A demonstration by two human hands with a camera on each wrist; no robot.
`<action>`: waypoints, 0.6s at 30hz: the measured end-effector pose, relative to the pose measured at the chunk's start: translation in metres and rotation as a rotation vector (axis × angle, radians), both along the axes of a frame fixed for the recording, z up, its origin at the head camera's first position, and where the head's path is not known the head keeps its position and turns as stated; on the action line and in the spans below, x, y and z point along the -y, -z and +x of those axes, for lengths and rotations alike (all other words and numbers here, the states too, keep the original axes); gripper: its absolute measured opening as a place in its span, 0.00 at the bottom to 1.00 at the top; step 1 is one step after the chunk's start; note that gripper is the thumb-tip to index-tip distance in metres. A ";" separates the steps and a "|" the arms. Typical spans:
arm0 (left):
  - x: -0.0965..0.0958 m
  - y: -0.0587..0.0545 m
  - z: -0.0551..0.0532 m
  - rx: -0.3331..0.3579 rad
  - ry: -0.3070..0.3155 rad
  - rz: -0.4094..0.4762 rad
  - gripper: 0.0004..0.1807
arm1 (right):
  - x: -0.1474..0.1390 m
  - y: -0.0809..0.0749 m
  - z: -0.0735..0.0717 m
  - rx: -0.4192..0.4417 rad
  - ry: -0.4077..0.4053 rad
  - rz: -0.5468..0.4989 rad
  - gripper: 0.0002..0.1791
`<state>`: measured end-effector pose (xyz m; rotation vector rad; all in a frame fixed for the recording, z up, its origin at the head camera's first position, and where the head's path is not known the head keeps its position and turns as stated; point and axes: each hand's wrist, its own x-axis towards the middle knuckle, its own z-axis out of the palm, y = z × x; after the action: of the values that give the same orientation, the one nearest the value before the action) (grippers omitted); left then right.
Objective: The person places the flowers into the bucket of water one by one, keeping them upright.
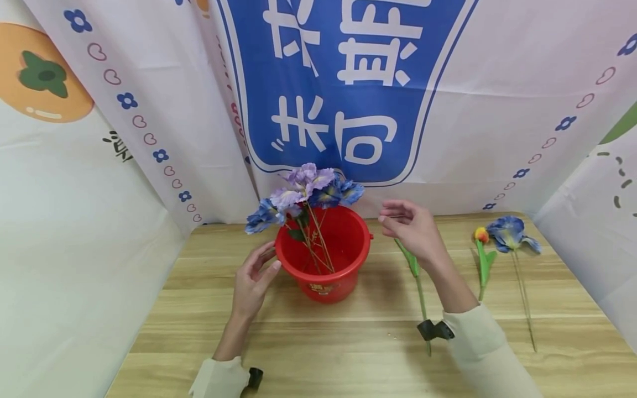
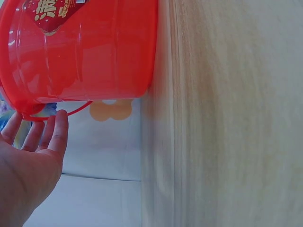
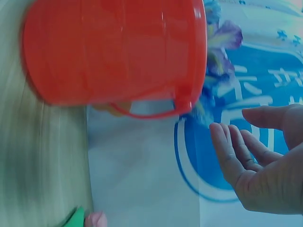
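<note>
A red bucket (image 1: 325,290) stands on the wooden table, with purple irises (image 1: 303,185) and blue irises (image 1: 264,216) leaning in it toward the back left. My left hand (image 1: 254,282) is at the bucket's left rim, fingertips right by the handle (image 2: 78,109) in the left wrist view. To the right of the bucket, my right hand (image 1: 410,229) hovers in the air, fingers loosely bent and holding nothing. Beneath it lies a flower with a green stem (image 1: 422,298), its head hidden in the head view; a pink bloom (image 3: 96,219) shows low in the right wrist view.
On the right of the table (image 1: 338,354) lie an orange-and-yellow tulip (image 1: 481,236) and a blue iris (image 1: 508,232) with a long stem. A printed cloth (image 1: 458,143) hangs close behind the table, and more cloth borders both sides.
</note>
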<state>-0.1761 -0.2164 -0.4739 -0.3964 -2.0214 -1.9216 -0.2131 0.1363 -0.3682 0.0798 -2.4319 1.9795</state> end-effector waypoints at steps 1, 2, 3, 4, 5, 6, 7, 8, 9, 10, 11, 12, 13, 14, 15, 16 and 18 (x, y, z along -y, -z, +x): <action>0.000 0.000 0.000 0.000 0.000 -0.001 0.26 | -0.005 0.001 0.001 0.005 0.005 -0.007 0.24; 0.000 0.000 0.000 -0.001 0.000 -0.002 0.26 | -0.010 0.003 0.002 0.011 0.010 -0.012 0.25; 0.000 0.000 0.000 -0.001 0.001 -0.001 0.26 | -0.015 0.005 0.003 0.015 0.013 -0.020 0.25; 0.000 0.000 0.000 -0.002 0.000 -0.004 0.26 | -0.020 0.007 0.004 0.016 0.015 -0.027 0.26; 0.000 0.000 0.000 -0.002 0.000 -0.006 0.26 | -0.025 0.009 0.005 0.017 0.019 -0.034 0.26; 0.000 0.000 0.000 -0.002 0.000 -0.007 0.26 | -0.029 0.011 0.006 0.019 0.023 -0.043 0.27; 0.001 0.000 0.000 -0.004 0.000 -0.007 0.26 | -0.033 0.014 0.007 0.021 0.026 -0.047 0.28; 0.001 0.000 -0.001 -0.005 0.000 -0.007 0.26 | -0.038 0.016 0.008 0.023 0.032 -0.055 0.28; 0.001 0.000 -0.001 -0.005 0.000 -0.007 0.26 | -0.042 0.019 0.009 0.026 0.035 -0.059 0.29; 0.001 0.000 -0.001 -0.006 -0.001 -0.008 0.26 | -0.046 0.021 0.009 0.033 0.043 -0.065 0.29; 0.001 0.001 -0.001 -0.007 0.000 -0.006 0.26 | -0.050 0.024 0.010 0.039 0.050 -0.065 0.29; 0.001 0.001 -0.001 -0.009 0.000 -0.005 0.26 | -0.053 0.027 0.010 0.046 0.055 -0.064 0.29; 0.001 0.002 -0.001 -0.010 -0.001 -0.005 0.26 | -0.056 0.029 0.011 0.051 0.061 -0.060 0.29; 0.001 0.002 -0.001 -0.011 -0.001 -0.006 0.26 | -0.059 0.032 0.012 0.055 0.064 -0.061 0.28; 0.001 0.002 -0.001 -0.012 -0.001 -0.006 0.26 | -0.062 0.035 0.012 0.061 0.065 -0.059 0.28; 0.001 0.003 -0.001 -0.012 -0.001 -0.005 0.26 | -0.064 0.037 0.013 0.068 0.068 -0.060 0.27; 0.001 0.002 -0.001 -0.008 -0.001 -0.005 0.26 | -0.068 0.042 0.014 0.080 0.069 -0.065 0.28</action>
<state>-0.1769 -0.2173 -0.4758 -0.4039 -2.0217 -1.9120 -0.1995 0.2043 -0.4102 -0.0845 -2.3792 2.0680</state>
